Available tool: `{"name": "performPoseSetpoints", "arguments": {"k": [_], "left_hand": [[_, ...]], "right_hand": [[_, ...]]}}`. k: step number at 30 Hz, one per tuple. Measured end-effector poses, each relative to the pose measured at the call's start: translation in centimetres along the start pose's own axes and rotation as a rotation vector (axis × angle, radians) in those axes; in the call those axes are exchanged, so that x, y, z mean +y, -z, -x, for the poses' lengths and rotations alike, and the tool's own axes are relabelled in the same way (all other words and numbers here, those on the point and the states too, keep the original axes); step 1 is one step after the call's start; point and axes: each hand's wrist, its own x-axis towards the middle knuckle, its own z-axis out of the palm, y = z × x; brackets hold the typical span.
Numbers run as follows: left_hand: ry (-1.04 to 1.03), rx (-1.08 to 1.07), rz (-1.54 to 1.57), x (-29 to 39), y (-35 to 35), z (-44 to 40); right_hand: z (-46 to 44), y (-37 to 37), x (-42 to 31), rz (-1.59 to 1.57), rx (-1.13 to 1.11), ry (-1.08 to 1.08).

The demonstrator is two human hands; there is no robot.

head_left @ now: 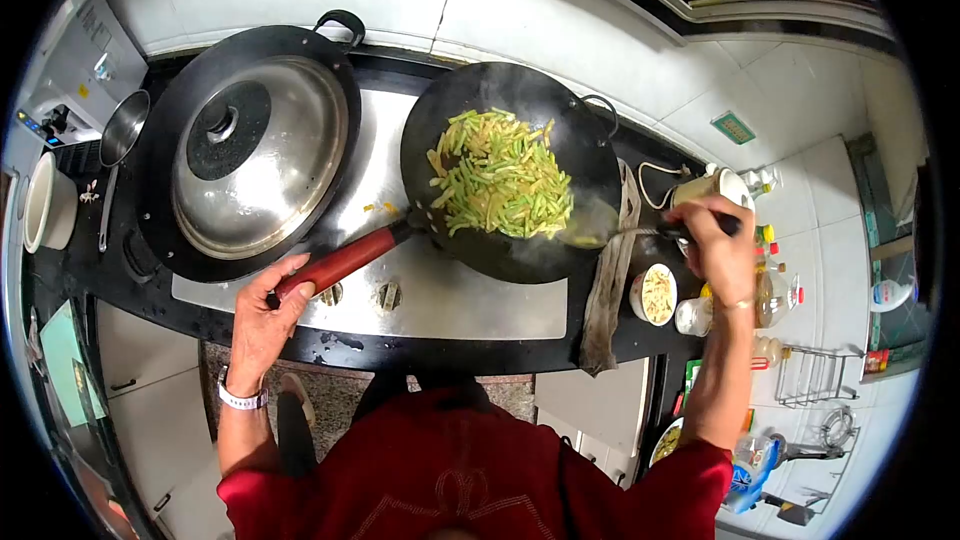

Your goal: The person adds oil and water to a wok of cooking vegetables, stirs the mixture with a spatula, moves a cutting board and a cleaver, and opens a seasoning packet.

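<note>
My left hand [268, 308] is wrapped round the end of the red handle [350, 258] of a black wok [580, 140]. Sliced green vegetables [500, 175], mixed with paler bits, lie heaped in the wok, and faint steam rises from them. In my right hand [715, 245] is the dark grip of a metal spatula [632, 232]. The spatula's blade end is down at the wok's right side, beside the vegetables, partly blurred by steam.
A second wok [150, 180] with a domed metal lid [290, 175] stands left on the stove [440, 310]. A grey cloth [604, 310] drapes over the counter beside a small bowl of shredded food [656, 295]. Bottles [775, 298] line the right. A saucepan [124, 127] lies far left.
</note>
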Motion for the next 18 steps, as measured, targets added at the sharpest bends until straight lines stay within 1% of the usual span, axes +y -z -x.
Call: {"name": "performPoseSetpoints", "arguments": {"k": [1,2,3,4,5,7,8,11,12,13,15,18], "left_hand": [[0.008,-0.019,0.017,0.0,0.0,0.0],[0.016,-0.038,0.030,0.1,0.1,0.0],[0.023,-0.057,0.040,0.3,0.2,0.0],[0.083,-0.062,-0.015,1.0,0.4,0.1],[0.064,-0.057,-0.024,1.0,0.3,0.3],[0.022,-0.052,-0.045,0.8,0.2,0.2],[0.027,-0.054,-0.029,0.4,0.2,0.2],[-0.010,-0.047,-0.061,0.5,0.1,0.2],[0.034,-0.046,-0.043,1.0,0.0,0.3],[0.016,-0.046,-0.039,1.0,0.0,0.4],[-0.007,-0.051,-0.035,0.8,0.0,0.4],[-0.081,-0.019,-0.037,-0.2,-0.3,0.2]], "right_hand": [[-1.3,-1.4,1.3,-0.003,0.019,0.018],[-2.6,-3.4,1.8,-0.048,0.006,0.081],[-4.1,-5.2,2.1,-0.054,-0.025,0.131],[-5.4,-6.7,2.5,-0.093,-0.070,0.196],[-6.0,-7.8,2.0,-0.126,-0.124,0.268],[-6.2,-8.3,0.7,0.083,-0.244,0.754],[-5.6,-7.6,-0.9,0.081,-0.272,0.745],[-6.4,-7.2,-3.1,-0.183,-0.099,0.222],[-7.2,-8.6,-1.4,-0.327,-0.012,0.219],[-7.1,-9.7,0.2,-0.443,-0.014,0.154],[-4.2,-11.9,4.8,-0.607,-0.045,0.215],[1.9,-11.7,9.1,-0.589,-0.019,0.225]]}}
